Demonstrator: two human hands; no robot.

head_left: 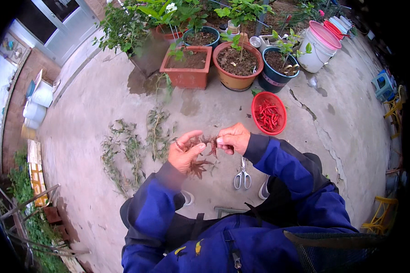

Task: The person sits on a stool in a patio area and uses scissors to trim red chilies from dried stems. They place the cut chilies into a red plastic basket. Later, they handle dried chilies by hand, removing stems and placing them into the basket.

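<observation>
My left hand (183, 154) is curled around a dried, reddish-brown leafy plant piece (198, 168), whose shrivelled leaves hang below the palm. Thumb and fingertips of my right hand (233, 138) pinch the other end, so the piece spans the gap between both hands. What kind of plant it is cannot be made out. Scissors with pale grey handles (242, 178) lie on the concrete between my shoes, below the right hand. Just beyond that hand sits a red plastic basin (282, 123) with red chilli peppers (268, 114) in it.
Wilted green plants (132, 152) lie on the concrete floor (86, 132) to the left. Along the far side stand a square planter (184, 78), a round orange pot (238, 82), a dark blue pot (278, 83) and white buckets (315, 52). A yellow stool (379, 216) is at right.
</observation>
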